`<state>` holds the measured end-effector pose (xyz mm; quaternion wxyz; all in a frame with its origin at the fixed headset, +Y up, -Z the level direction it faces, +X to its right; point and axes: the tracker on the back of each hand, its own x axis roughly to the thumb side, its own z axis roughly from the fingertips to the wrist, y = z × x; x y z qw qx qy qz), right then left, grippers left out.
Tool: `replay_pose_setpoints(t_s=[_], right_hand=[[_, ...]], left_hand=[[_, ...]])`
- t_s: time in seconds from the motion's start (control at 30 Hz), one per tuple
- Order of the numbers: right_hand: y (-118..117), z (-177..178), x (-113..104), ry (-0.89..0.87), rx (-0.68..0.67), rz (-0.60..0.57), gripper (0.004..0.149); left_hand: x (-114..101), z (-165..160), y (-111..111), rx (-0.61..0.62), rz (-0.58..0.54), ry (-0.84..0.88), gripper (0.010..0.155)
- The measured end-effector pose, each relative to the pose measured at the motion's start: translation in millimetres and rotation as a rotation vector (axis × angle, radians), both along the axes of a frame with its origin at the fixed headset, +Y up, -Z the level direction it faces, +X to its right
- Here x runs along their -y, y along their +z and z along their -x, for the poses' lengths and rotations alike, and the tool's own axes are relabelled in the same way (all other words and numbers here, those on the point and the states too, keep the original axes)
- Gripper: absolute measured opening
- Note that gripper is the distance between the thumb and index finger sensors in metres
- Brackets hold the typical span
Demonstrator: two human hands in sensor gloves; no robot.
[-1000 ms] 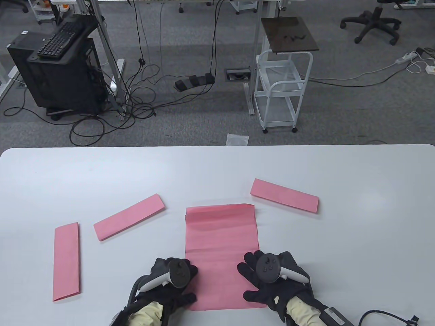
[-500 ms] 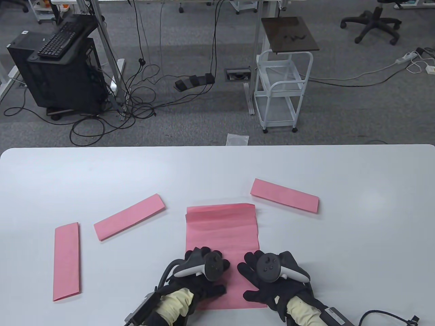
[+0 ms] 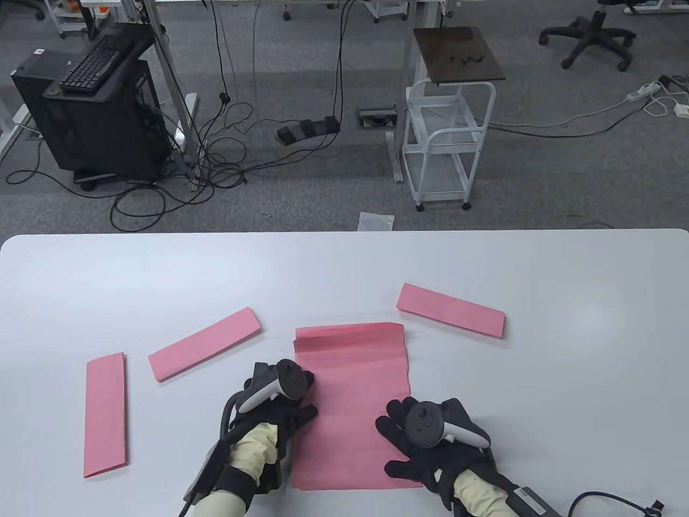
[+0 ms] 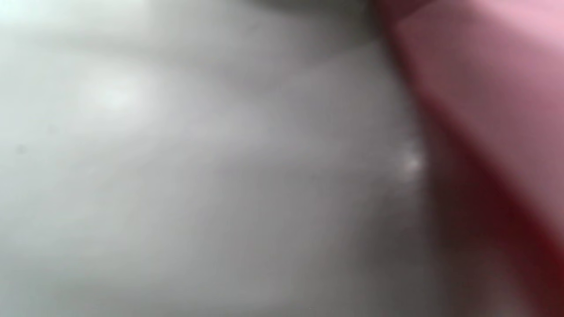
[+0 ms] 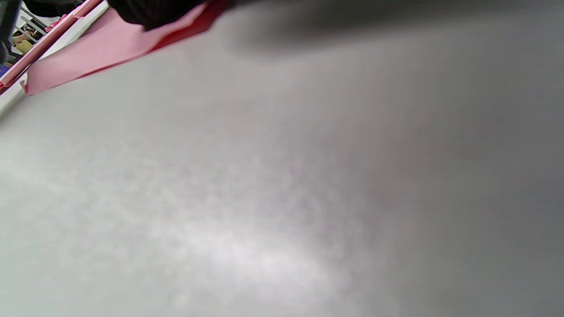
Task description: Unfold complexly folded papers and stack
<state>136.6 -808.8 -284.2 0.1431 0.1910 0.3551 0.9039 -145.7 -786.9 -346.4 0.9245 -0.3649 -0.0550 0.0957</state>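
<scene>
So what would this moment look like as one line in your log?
step: flattening opened pink sheet | left hand: on its left edge | right hand: flat on right edge | folded strips waiting: three | stack: not started

Left hand (image 3: 280, 396) slid up sheet's (image 3: 352, 409) left edge, prob. flattening it.

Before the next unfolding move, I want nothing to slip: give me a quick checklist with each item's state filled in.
1. Right hand flat on the large pink part-unfolded paper sheet, pinning its right edge: ok.
2. Left hand at the sheet's left edge: ok; its grip: cannot tell.
3. Sheet fully flat: not ok, a fold remains along its far edge.
4. Three narrow pink folded paper strips lying apart from the sheet: ok.
5. Stack started: not ok, no papers are stacked.
</scene>
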Motion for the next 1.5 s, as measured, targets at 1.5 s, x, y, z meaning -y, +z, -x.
replay_pose_setpoints(t_s=[1.5], right_hand=[[-33.9,-18.2,-46.4,-0.084,0.224,-0.212,0.069]], left_hand=[[-55.3,-10.6,-21.9,0.063,-0.256,0.233,0.07]])
